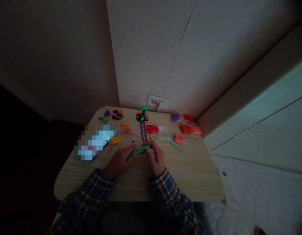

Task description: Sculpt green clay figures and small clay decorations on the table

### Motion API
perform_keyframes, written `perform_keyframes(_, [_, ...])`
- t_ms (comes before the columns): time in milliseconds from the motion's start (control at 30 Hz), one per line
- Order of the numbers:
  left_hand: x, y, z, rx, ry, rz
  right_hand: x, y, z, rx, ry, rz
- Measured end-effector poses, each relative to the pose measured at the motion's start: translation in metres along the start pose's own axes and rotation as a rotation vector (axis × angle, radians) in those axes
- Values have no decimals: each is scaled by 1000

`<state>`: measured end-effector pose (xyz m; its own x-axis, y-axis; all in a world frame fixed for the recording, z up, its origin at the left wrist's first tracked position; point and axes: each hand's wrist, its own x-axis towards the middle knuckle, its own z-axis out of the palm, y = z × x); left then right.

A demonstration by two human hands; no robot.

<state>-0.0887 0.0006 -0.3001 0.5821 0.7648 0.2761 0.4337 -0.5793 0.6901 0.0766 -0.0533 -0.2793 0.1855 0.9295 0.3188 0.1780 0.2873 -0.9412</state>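
Observation:
Both hands meet over the middle of the small wooden table (190,182). Bright green modelling clay (143,149), partly in clear plastic, is between them. My right hand (156,160) curls its thumb and fingers round the clay. My left hand (120,162) pinches the other end of the green packet (131,154); its fingertips are partly hidden. Just beyond the hands lies a purple clay ladder shape (143,130), leading up to a small dark clay model (142,117) with a green top.
Left of the hands are a blurred-out phone-like object (97,143) and yellow clay (116,140). A red packet (152,129), thin blue sticks (175,146) and a pink packet (178,138) lie beyond and right. A wall socket (158,101) holds a plug behind the table.

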Motion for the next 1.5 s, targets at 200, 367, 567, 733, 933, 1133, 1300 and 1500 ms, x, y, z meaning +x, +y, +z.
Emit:
perform_keyframes(200, [1, 8, -4, -9, 20, -15, 3, 7, -3, 195, 119, 66])
perform_keyframes(367, [4, 14, -7, -2, 51, -66, 3, 14, -4, 354, 223, 100])
perform_keyframes(567, [5, 10, -5, 26, 177, -192, 5, 14, -6, 500, 304, 130])
perform_keyframes(733, [4, 3, -6, 2, 334, -224, 8, 14, -6, 569, 315, 147])
perform_keyframes(933, [7, -2, -7, 94, 402, -231, 8, 16, -7, 589, 340, 147])
perform_keyframes(1133, [11, -2, -8, 134, 420, -203, 5, 13, -6, 567, 345, 142])
perform_keyframes(1300, [12, 0, -10, 155, 492, -230, 5, 13, -7, 550, 355, 126])
perform_keyframes(1500, [11, -2, -12, 346, 399, -177, 5, 15, -7, 557, 294, 130])
